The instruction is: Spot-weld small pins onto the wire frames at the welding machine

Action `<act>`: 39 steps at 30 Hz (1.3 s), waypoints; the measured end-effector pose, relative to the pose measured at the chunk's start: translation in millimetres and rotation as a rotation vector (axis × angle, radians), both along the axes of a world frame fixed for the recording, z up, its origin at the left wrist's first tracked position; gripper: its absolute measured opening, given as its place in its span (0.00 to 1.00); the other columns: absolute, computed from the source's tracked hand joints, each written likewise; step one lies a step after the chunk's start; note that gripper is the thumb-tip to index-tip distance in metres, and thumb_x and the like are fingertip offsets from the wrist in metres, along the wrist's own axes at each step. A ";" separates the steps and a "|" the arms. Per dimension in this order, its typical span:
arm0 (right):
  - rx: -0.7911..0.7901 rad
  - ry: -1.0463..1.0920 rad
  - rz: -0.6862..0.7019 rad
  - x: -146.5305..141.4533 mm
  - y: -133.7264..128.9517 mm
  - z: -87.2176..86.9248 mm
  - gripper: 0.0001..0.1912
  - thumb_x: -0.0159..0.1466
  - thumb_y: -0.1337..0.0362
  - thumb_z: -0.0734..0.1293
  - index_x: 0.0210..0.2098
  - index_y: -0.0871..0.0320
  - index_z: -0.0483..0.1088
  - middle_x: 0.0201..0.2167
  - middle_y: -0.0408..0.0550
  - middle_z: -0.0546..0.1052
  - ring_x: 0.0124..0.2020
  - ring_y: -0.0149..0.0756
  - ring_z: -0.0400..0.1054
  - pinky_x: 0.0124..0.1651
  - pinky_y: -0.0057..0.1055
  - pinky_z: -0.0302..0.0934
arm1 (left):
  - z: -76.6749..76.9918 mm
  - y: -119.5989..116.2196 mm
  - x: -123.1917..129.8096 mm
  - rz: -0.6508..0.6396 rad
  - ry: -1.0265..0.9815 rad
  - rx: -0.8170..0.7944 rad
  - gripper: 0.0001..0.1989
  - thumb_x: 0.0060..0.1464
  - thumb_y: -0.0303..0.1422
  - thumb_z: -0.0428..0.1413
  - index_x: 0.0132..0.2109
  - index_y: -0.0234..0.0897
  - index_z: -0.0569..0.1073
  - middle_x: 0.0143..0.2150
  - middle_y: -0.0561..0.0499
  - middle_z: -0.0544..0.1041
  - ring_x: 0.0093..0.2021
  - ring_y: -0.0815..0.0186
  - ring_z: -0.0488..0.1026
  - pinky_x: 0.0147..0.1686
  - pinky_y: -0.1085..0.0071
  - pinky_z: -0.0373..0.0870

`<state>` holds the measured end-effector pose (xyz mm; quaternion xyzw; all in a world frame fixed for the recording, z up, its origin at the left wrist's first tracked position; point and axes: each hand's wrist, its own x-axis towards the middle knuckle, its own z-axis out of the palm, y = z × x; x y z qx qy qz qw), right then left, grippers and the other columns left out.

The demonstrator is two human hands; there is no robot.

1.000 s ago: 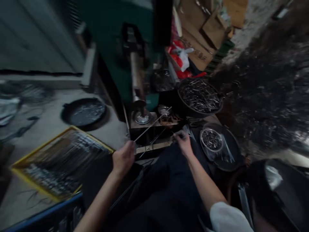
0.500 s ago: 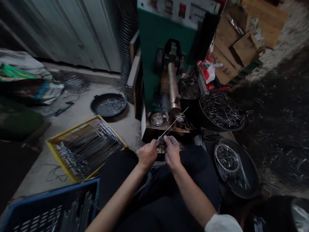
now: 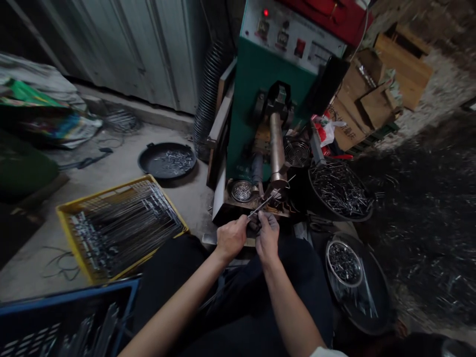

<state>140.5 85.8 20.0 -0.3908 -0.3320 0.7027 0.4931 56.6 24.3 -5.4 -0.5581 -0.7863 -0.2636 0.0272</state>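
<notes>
My left hand [image 3: 232, 239] is closed around the near end of a thin metal rod [image 3: 265, 202], which slants up and away to the right. Close beside it my right hand [image 3: 267, 237] is pinched shut near the rod; whatever lies between its fingertips is too small to make out. The rod's far part reaches in front of the tip of the thick metal arm [image 3: 276, 146] on a green machine [image 3: 238, 129]; whether they touch, I cannot tell. A small round dish of tiny metal parts [image 3: 242, 191] sits on the machine's ledge, just beyond my hands.
At left are a yellow crate of metal rods [image 3: 122, 186], a blue crate [image 3: 70, 296] and a black pan [image 3: 148, 166] with small pieces. To the right stand a dark tub of bent metal pieces [image 3: 340, 191] and a bowl of small parts [image 3: 344, 263] on a black tray [image 3: 375, 292].
The view has shifted, so the machine sits lower and more of its panel shows, with a red light lit. Both hands keep their closed grip, and the rod's far end is nearer the metal arm's tip.
</notes>
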 end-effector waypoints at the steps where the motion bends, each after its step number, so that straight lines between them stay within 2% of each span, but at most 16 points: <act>1: -0.004 0.004 -0.011 -0.6 1.1 1.0 0.17 0.51 0.57 0.77 0.29 0.58 0.67 0.24 0.41 0.76 0.26 0.31 0.71 0.32 0.28 0.68 | 0.2 1.3 0.2 0.003 -0.004 -0.006 0.15 0.68 0.34 0.43 0.39 0.38 0.73 0.26 0.48 0.77 0.26 0.60 0.75 0.22 0.68 0.51; 8: 0.008 -0.002 -0.027 -3.6 10.9 7.8 0.17 0.51 0.57 0.76 0.29 0.57 0.66 0.24 0.40 0.76 0.24 0.31 0.71 0.32 0.30 0.68 | 6.1 11.4 -0.2 -0.006 -0.016 -0.024 0.14 0.67 0.32 0.43 0.40 0.37 0.72 0.27 0.47 0.77 0.28 0.60 0.76 0.23 0.69 0.54; 13: 0.008 0.024 -0.030 -4.0 17.0 9.6 0.16 0.51 0.60 0.76 0.29 0.57 0.67 0.24 0.40 0.75 0.25 0.30 0.71 0.31 0.28 0.67 | 10.4 16.5 -1.6 -0.020 -0.021 -0.017 0.13 0.67 0.30 0.43 0.40 0.37 0.72 0.27 0.47 0.77 0.29 0.60 0.76 0.23 0.69 0.55; 17: -0.008 0.020 -0.041 -3.7 17.9 8.8 0.16 0.50 0.59 0.77 0.29 0.58 0.66 0.23 0.40 0.75 0.24 0.29 0.70 0.29 0.26 0.66 | 10.6 17.1 -2.3 -0.021 -0.019 -0.017 0.13 0.66 0.28 0.44 0.39 0.37 0.73 0.27 0.47 0.77 0.28 0.58 0.76 0.22 0.67 0.53; 24: 0.003 -0.004 -0.056 -3.9 21.9 5.6 0.18 0.49 0.58 0.77 0.30 0.56 0.65 0.24 0.39 0.75 0.25 0.31 0.71 0.32 0.30 0.68 | 11.1 19.2 -3.0 -0.038 -0.015 -0.008 0.12 0.66 0.28 0.45 0.40 0.36 0.72 0.28 0.47 0.78 0.30 0.59 0.76 0.23 0.68 0.55; 32: 0.018 0.005 -0.040 -6.7 25.0 8.9 0.18 0.49 0.59 0.76 0.28 0.56 0.63 0.23 0.39 0.75 0.25 0.30 0.71 0.32 0.28 0.68 | 12.6 23.6 -5.5 -0.026 -0.020 0.001 0.13 0.67 0.30 0.43 0.40 0.36 0.72 0.27 0.47 0.77 0.29 0.59 0.76 0.22 0.69 0.53; 39: -0.015 -0.005 -0.010 -5.4 25.0 9.3 0.15 0.50 0.58 0.76 0.29 0.57 0.67 0.25 0.41 0.77 0.26 0.32 0.72 0.32 0.29 0.69 | 13.4 22.9 -8.6 -0.055 -0.021 -0.019 0.13 0.67 0.30 0.43 0.42 0.36 0.72 0.27 0.47 0.78 0.29 0.61 0.76 0.23 0.69 0.54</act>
